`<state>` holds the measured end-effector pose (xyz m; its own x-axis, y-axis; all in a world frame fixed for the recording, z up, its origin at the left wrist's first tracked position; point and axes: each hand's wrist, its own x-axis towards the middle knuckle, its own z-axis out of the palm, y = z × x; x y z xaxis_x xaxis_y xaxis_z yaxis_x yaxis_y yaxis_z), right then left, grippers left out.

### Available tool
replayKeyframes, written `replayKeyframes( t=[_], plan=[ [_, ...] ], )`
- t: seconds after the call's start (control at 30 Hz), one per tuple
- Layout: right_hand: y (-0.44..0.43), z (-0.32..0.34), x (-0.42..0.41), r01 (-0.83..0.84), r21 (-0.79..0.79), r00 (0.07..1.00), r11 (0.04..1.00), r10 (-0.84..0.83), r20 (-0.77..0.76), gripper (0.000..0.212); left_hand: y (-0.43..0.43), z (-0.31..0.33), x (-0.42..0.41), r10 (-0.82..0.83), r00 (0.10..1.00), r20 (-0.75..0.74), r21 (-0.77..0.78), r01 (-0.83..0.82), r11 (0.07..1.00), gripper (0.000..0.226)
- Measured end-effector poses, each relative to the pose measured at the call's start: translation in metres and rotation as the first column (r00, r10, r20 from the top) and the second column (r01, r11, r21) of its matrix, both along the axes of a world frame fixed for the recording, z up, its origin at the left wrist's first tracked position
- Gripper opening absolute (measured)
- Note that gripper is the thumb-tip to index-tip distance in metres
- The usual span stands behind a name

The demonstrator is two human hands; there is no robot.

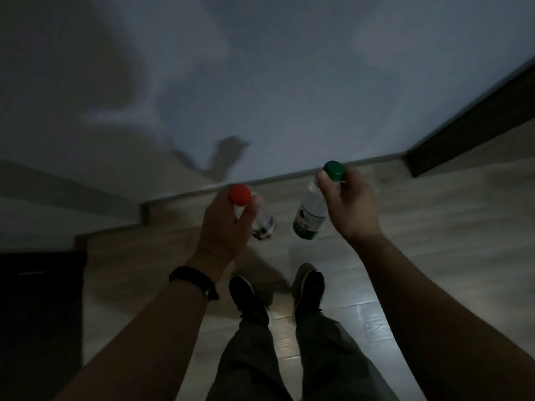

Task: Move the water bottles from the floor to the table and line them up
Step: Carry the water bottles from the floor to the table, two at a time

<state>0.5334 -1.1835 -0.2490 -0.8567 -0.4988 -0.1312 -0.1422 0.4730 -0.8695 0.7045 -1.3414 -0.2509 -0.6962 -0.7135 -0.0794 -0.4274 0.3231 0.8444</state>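
Observation:
My left hand (224,227) grips a clear water bottle with a red cap (262,224) by its neck, the bottle hanging above the floor. A second clear bottle, with a green cap and a green label (309,218), hangs from my right hand (351,206), whose fingers pinch it just under the cap. Both bottles are held in the air in front of me, side by side and apart. No table is in view.
A pale wall (275,82) rises straight ahead, meeting the light wooden floor (434,241) at a baseboard. A dark panel (474,134) stands at the right, a dark object (37,314) at the left. My feet in dark shoes (278,296) stand below the bottles.

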Motion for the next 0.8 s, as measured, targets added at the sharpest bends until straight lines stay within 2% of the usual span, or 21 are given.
replayKeyframes(
  t=[0.13, 0.23, 0.33, 0.4, 0.53, 0.63, 0.8],
  plan=[
    [0.007, 0.089, -0.002, -0.033, -0.033, 0.992, 0.999, 0.028, -0.121, 0.04, 0.009, 0.093, -0.014, 0.076, 0.988, -0.132, -0.062, -0.085, 0.994, 0.037],
    [0.015, 0.139, -0.002, -0.01, -0.114, 0.985, 0.993, -0.01, -0.171, 0.038, 0.013, 0.142, -0.025, 0.043, 0.963, -0.267, -0.078, -0.066, 0.995, 0.027],
    [0.023, 0.178, -0.003, 0.02, -0.162, 0.97, 0.987, -0.059, -0.235, 0.033, 0.018, 0.184, -0.035, 0.055, 0.954, -0.296, -0.016, -0.063, 0.998, 0.022],
    [0.03, 0.2, -0.004, 0.055, -0.185, 0.954, 0.981, -0.106, -0.281, 0.033, 0.022, 0.206, -0.044, -0.024, 0.949, -0.316, -0.002, 0.024, 1.0, 0.019],
    [0.051, 0.232, 0.0, 0.117, -0.188, 0.916, 0.975, -0.179, -0.358, 0.034, 0.035, 0.244, -0.061, -0.229, 0.937, -0.263, -0.054, 0.223, 0.973, 0.023],
    [0.078, 0.246, 0.006, 0.194, -0.202, 0.874, 0.96, -0.263, -0.41, 0.032, 0.051, 0.263, -0.077, -0.358, 0.893, -0.273, -0.08, 0.35, 0.933, 0.024],
    [0.13, 0.257, 0.01, 0.361, -0.212, 0.812, 0.908, -0.418, -0.408, 0.033, 0.093, 0.282, -0.106, -0.54, 0.789, -0.293, -0.171, 0.512, 0.842, 0.033]
  ],
)
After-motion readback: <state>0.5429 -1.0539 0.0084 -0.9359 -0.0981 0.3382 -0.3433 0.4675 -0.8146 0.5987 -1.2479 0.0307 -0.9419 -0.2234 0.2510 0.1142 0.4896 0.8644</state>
